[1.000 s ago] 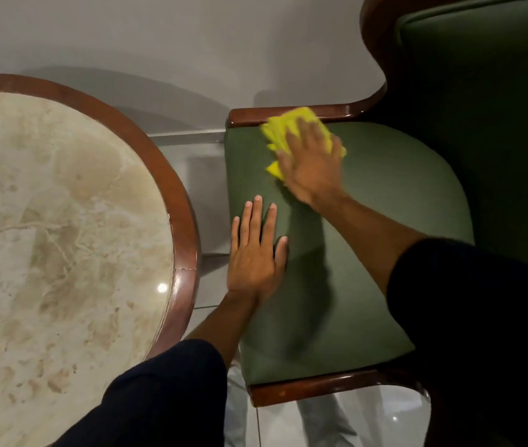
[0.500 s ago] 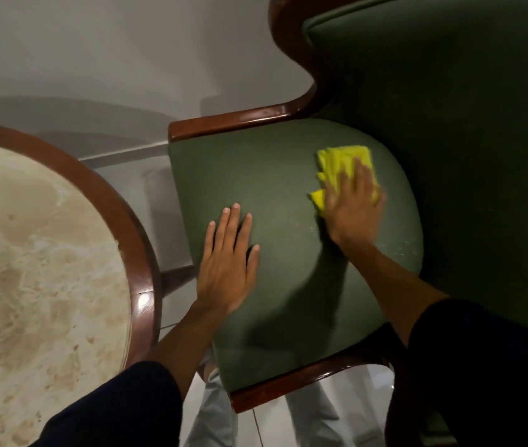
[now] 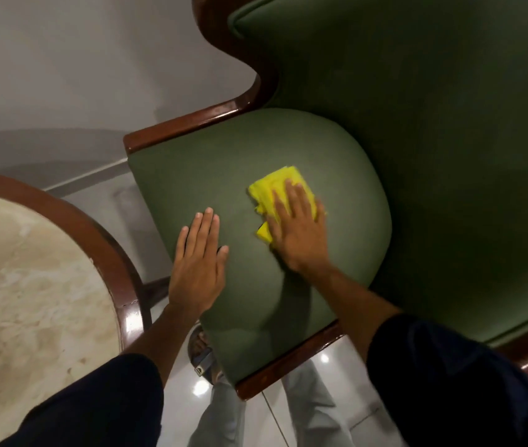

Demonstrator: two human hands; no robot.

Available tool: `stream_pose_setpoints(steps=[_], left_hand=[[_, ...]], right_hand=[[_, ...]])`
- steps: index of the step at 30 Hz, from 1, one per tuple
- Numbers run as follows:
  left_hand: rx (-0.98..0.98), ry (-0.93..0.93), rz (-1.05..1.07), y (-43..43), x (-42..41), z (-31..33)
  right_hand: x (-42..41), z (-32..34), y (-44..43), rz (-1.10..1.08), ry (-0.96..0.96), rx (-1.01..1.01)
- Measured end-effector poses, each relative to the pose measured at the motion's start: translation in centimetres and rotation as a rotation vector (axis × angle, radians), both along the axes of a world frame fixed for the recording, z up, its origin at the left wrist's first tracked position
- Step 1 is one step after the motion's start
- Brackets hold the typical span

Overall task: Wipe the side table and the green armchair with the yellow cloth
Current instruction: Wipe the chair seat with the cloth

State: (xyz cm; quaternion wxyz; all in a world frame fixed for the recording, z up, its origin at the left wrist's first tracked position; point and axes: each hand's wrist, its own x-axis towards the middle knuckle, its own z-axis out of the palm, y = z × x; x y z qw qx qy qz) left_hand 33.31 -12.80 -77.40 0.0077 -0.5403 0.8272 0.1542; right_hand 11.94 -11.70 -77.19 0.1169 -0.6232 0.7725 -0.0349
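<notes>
R hand [image 3: 298, 233] flat, palm pressing yellow cloth [image 3: 275, 188] mid-seat of green armchair [image 3: 256, 175]; L hand [image 3: 199, 266] flat, empty, beside. Risk: cloth bunches/slips w/o pinch, misses seat edges.

The green armchair [image 3: 288, 146] carries everything here: its rounded, padded seat fills the middle of the view, edged by a dark polished wooden frame [image 3: 191, 124] along the far side and again at the near front corner. Directly on the seat lies a folded yellow cloth [image 3: 270, 188], pressed flat under the right hand [image 3: 298, 233], which is spread palm-down over most of it. The left hand [image 3: 199, 269] rests flat on the seat's left part, fingers together (just beside the cloth, not touching it). To the left stands a round worktop [image 3: 30, 285] of pale marble with a brown wooden rim, apart from the chair. Both stand on a glossy tiled floor [image 3: 256, 424].
</notes>
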Motion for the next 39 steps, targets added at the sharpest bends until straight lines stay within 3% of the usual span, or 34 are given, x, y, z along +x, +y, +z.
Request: stream_pose_setpoints(steps=[4,7,9,13,15,17,19,21,24,28,32,34,39], left_hand=[[0.052,0.014,-0.054,-1.3,-2.0,-0.1],[0.128,0.058,-0.09,-1.9,-4.0,-0.2],[0.152,0.069,-0.08,-1.7,-4.5,-0.3],[0.243,0.161,0.035,-0.8,-5.6,0.4],[0.269,0.206,0.025,0.1,-7.5,1.2],[0.314,0.259,0.031,2.0,-9.7,2.1],[0.422,0.316,0.105,4.5,-11.4,2.6],[0.578,0.384,0.299,6.1,-12.3,3.1],[0.734,0.453,0.511,7.2,-13.6,3.5],[0.906,0.566,0.663,6.5,-14.1,3.3],[0.812,0.496,0.535,4.1,-14.1,2.3],[0.803,0.562,0.547,2.7,-14.8,2.6],[1.037,0.826,0.86,0.7,-11.0,5.0]], right_hand=[[-8.6,-0.7,0.7,-0.66,-0.014,0.071],[-8.4,-0.7,2.9,-0.884,-0.04,0.106],[-4.8,-0.4,3.8,-0.795,-0.066,0.133],[1.7,0.9,5.9,-0.161,-0.097,0.164],[0.0,1.9,5.9,-0.107,-0.174,0.191],[-2.8,2.9,6.4,-0.251,-0.3,0.16],[-5.3,4.0,7.7,-0.537,-0.356,0.101],[-6.1,5.0,8.8,-0.812,-0.398,0.141],[-6.0,5.8,9.2,-0.984,-0.563,0.27],[-5.2,6.1,7.5,-0.924,-0.574,0.323],[-5.1,6.1,4.5,-0.915,-0.467,0.251],[-5.5,6.2,3.4,-1.0,-0.484,0.238],[-2.9,7.5,2.8,-1.026,-0.836,0.358]])
